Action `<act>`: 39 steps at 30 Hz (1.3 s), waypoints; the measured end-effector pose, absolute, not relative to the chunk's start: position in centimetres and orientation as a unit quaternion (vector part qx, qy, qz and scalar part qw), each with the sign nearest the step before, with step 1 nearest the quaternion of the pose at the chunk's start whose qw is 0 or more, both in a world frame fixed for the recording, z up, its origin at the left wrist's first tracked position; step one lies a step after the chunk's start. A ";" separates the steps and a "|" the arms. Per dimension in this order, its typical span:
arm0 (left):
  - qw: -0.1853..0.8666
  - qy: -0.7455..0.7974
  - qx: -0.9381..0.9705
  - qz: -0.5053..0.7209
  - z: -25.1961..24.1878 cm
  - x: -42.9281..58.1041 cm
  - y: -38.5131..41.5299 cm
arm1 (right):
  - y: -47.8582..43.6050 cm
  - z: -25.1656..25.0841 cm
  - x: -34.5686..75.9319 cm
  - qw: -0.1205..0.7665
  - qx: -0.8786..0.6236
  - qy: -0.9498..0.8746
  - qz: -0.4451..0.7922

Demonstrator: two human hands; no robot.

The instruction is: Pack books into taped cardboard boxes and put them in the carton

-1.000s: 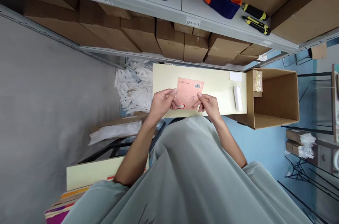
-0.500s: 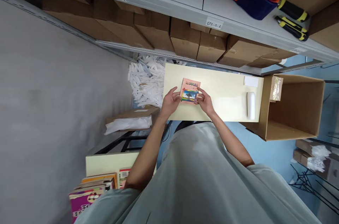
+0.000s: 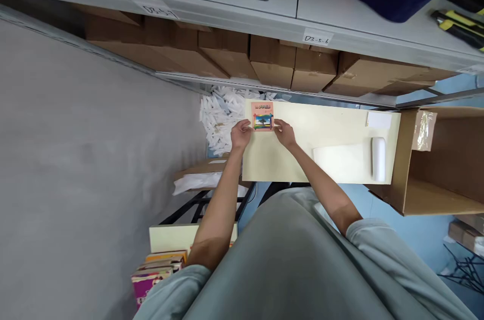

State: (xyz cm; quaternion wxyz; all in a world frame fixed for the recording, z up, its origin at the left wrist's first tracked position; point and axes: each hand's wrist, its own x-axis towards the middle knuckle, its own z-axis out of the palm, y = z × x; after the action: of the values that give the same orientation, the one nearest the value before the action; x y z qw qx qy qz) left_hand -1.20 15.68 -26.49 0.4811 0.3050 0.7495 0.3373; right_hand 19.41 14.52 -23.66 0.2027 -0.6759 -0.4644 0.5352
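Note:
A small pink book (image 3: pixel 262 116) with a tree picture on its cover lies near the far left corner of the cream tabletop (image 3: pixel 287 166). My left hand (image 3: pixel 241 134) is at its left edge, fingers curled in against the side. At the lower right edge, my right hand (image 3: pixel 284 133) has thumb and fingertips against the book. Both hands hold it from opposite sides, with the cover facing up. Whether the book rests fully on the tabletop cannot be made out.
A white roll (image 3: pixel 378 158) with a pale sheet (image 3: pixel 336 157) beside it and a white paper pad (image 3: pixel 379 119) lie on the right. Beyond stands an open carton (image 3: pixel 403 158). Shelving with cardboard boxes (image 3: pixel 272 60) spans the back. Paper scraps (image 3: pixel 217 118) and stacked books (image 3: pixel 159 269) are left.
Both hands and the book have moved away from me, toward the tabletop's far left corner. The book now lies straighter. A pale sheet shows beside the roll. The camera view has shifted.

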 end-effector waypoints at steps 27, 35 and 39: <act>0.589 0.639 0.493 0.039 -25.9 16.5 4.9 | -7.0 -20.1 53.6 0.000 -0.941 -0.283 0.187; 0.550 0.712 0.436 0.023 -25.5 0.9 8.6 | -7.3 -21.3 39.4 0.040 -0.883 -0.369 0.287; 0.498 0.760 0.417 0.002 -25.5 -2.7 7.4 | -7.3 -21.0 38.3 0.054 -0.861 -0.401 0.308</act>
State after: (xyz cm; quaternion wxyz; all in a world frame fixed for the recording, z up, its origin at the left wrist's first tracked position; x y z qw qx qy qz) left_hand -2.67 7.43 -25.45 0.4977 0.4172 0.7604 0.0020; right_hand 38.29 -7.25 -20.97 0.0537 -0.8613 -0.4005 0.3079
